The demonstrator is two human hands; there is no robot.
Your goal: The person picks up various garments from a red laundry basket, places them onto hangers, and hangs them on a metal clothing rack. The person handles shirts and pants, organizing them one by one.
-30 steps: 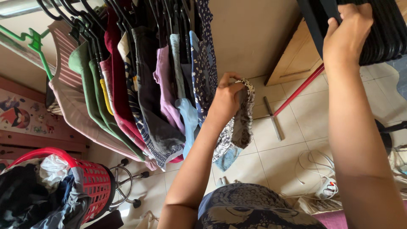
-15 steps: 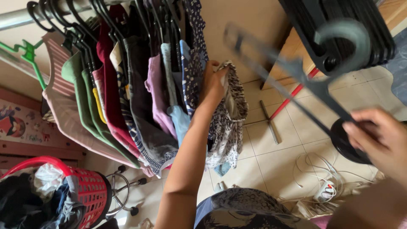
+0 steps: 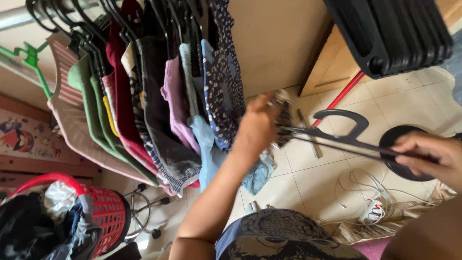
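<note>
My left hand (image 3: pixel 257 127) is clenched on a patterned garment (image 3: pixel 281 120), held up just beside the row of hung clothes (image 3: pixel 159 110) on the rail (image 3: pixel 14 17). My right hand (image 3: pixel 426 156) grips a black hanger (image 3: pixel 337 135) by one end, its other end touching the garment's bunched fabric. A stack of spare hangers (image 3: pixel 390 33) hangs above my right hand. A red laundry basket (image 3: pixel 103 216), full of clothes, sits at lower left on the tiled floor (image 3: pixel 313 178), where cables and a power strip (image 3: pixel 370 212) lie. In my judgement, doing this well calls for spreading the garment's opening with the left hand and keeping the hanger level, so that it enters cleanly without snagging.
</note>
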